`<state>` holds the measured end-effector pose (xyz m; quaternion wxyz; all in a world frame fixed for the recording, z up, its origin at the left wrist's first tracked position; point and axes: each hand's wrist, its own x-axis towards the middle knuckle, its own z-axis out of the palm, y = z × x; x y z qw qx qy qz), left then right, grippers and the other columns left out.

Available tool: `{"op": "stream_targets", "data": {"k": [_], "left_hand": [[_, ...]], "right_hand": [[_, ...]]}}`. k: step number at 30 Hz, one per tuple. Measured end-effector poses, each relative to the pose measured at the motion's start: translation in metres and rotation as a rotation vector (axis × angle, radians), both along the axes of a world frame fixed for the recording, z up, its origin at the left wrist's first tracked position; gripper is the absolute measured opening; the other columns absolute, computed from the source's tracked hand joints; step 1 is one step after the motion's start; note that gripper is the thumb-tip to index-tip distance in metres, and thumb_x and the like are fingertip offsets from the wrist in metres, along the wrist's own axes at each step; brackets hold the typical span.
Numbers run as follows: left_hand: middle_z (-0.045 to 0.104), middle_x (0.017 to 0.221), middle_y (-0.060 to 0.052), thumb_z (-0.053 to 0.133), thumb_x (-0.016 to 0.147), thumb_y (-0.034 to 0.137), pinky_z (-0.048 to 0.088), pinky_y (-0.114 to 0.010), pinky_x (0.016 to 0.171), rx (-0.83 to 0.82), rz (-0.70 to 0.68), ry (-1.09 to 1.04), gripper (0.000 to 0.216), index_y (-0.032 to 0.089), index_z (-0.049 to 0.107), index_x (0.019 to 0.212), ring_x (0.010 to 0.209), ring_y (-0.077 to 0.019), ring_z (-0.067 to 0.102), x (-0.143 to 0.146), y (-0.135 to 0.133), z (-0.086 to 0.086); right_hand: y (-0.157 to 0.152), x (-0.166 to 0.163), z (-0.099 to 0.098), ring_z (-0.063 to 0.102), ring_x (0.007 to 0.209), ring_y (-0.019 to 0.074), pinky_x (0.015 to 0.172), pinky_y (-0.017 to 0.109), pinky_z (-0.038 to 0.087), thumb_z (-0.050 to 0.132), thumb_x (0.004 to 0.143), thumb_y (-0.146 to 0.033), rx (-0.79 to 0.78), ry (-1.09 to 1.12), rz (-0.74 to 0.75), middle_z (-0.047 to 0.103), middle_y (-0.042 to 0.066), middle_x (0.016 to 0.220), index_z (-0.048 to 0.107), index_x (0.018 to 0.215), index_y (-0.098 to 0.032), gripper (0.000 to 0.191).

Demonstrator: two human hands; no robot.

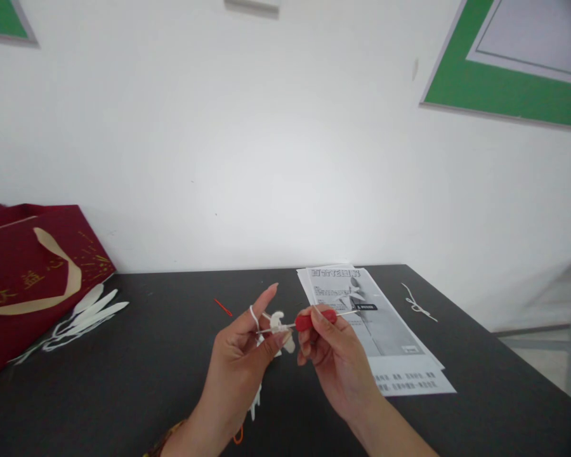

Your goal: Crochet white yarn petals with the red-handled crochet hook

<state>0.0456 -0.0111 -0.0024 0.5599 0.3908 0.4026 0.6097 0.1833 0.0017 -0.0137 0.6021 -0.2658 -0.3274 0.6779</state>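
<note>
I see the red crochet hook [315, 319] lying level, gripped by the right hand [335, 357], its tip pointing left into the white yarn piece [278, 323] that the left hand [240, 362] pinches.

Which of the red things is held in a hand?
The red-handled hook, pinched by the right hand. The red bag sits at far left, and the small red scrap lies loose on the table.

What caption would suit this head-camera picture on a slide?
Left hand holds a small white yarn piece, right hand a red-handled hook, above a black table with a printed sheet.
</note>
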Motion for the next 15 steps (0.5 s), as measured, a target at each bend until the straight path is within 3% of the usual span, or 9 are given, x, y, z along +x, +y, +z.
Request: {"op": "stream_targets", "data": {"k": [7, 11, 15], "left_hand": [[0.052, 0.067, 0.006, 0.081, 0.066, 0.026, 0.045, -0.021, 0.06, 0.006, 0.064, 0.047, 0.06, 0.026, 0.064, 0.124, 0.061, -0.009, 0.05, 0.004, 0.001, -0.003], [0.05, 0.065, 0.007, 0.078, 0.07, 0.027, 0.044, -0.022, 0.059, -0.006, -0.063, 0.107, 0.068, 0.024, 0.054, 0.134, 0.06, -0.01, 0.048, 0.002, 0.003, 0.001], [0.062, 0.079, 0.0, 0.076, 0.072, 0.029, 0.046, -0.025, 0.07, -0.005, -0.26, 0.176, 0.068, 0.018, 0.053, 0.135, 0.072, -0.0137, 0.055, -0.008, 0.008, 0.007]], "right_hand": [[0.002, -0.007, -0.007, 0.062, 0.073, 0.0137, 0.059, 0.025, 0.058, 0.078, 0.073, -0.032, -0.039, 0.01, -0.027, 0.067, 0.001, 0.081, 0.07, 0.083, -0.019, 0.018], [0.006, -0.005, -0.008, 0.063, 0.067, 0.0136, 0.055, 0.025, 0.057, 0.082, 0.067, -0.029, -0.049, -0.041, 0.027, 0.067, 0.0, 0.074, 0.069, 0.079, -0.017, 0.022], [0.01, -0.001, -0.006, 0.064, 0.063, 0.0133, 0.053, 0.024, 0.056, 0.084, 0.063, -0.025, -0.061, -0.073, 0.045, 0.068, 0.0, 0.071, 0.067, 0.077, -0.015, 0.024]]}}
